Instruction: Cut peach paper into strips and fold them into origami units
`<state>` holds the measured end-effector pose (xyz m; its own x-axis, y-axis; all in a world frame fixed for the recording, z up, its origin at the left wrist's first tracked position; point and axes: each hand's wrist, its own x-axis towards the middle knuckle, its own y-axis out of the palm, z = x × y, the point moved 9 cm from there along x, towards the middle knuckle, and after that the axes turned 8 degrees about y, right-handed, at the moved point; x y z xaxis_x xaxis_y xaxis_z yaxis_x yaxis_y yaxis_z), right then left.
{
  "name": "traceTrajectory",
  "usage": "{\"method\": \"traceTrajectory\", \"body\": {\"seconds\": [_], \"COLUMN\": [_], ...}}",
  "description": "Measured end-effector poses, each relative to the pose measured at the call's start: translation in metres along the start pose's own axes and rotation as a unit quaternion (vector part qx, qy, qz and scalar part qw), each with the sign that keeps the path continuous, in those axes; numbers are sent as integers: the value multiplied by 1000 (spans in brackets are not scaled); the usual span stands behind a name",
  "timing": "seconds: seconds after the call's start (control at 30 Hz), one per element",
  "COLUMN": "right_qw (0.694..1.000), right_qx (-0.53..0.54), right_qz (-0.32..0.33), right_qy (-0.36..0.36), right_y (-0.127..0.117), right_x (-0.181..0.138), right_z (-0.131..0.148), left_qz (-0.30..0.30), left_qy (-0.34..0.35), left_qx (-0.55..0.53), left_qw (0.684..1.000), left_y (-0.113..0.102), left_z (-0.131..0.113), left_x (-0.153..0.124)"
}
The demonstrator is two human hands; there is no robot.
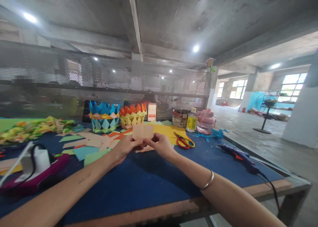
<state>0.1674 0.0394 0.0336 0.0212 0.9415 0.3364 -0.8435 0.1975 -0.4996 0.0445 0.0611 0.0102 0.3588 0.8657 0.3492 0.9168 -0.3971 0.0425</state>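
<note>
Both hands meet over the middle of the blue table, pinching one small peach-coloured piece of paper (142, 131) by its lower edge. A crease line runs down the paper's middle. My left hand (126, 148) grips it from the left, and my right hand (162, 145) from the right, fingertips close together. Just beyond lie loose paper strips (95, 140) in peach, green and orange, and a yellow sheet (159, 129). Scissors (184, 141) with red and yellow handles rest right of my right hand. Behind the strips stand two folded-paper baskets, one blue (105, 117), one orange and yellow (132, 116).
At right lie a glue gun (238, 157) with its cord and blue paper scraps (216, 134). A yellow-labelled bottle (191, 121), a pink jug (206, 121) and a round basket (180, 118) stand behind. A purple power strip (47, 172) sits at left. Perforated metal panels (111, 84) close the back.
</note>
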Motion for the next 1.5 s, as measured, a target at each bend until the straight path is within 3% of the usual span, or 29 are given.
{"method": "traceTrajectory", "body": {"seconds": [0.17,0.53,0.73,0.83,1.03,1.27,1.4,1.5], "right_qw": [998,990,990,989,993,987,983,982], "right_qx": [61,132,140,145,110,107,13,-31], "right_qz": [24,58,-13,-16,40,-13,7,29], "right_qy": [5,-3,9,6,3,-117,-180,-184], "right_y": [2,8,-9,-11,6,-13,-7,2], "right_x": [1,0,2,1,-3,-8,-14,-13], "right_z": [0,4,-2,0,3,22,34,33], "left_qz": [26,3,67,19,-74,-105,-94,-80], "left_qy": [1,-35,-23,-28,-50,-52,-55,-53], "left_qx": [-21,-30,16,12,-81,-114,-122,-121], "left_qw": [999,999,997,999,993,987,987,988], "left_y": [6,0,7,-4,-24,-28,-28,-25], "left_z": [-5,2,4,4,3,2,2,1], "left_x": [-1,-1,-1,2,4,5,5,4]}}
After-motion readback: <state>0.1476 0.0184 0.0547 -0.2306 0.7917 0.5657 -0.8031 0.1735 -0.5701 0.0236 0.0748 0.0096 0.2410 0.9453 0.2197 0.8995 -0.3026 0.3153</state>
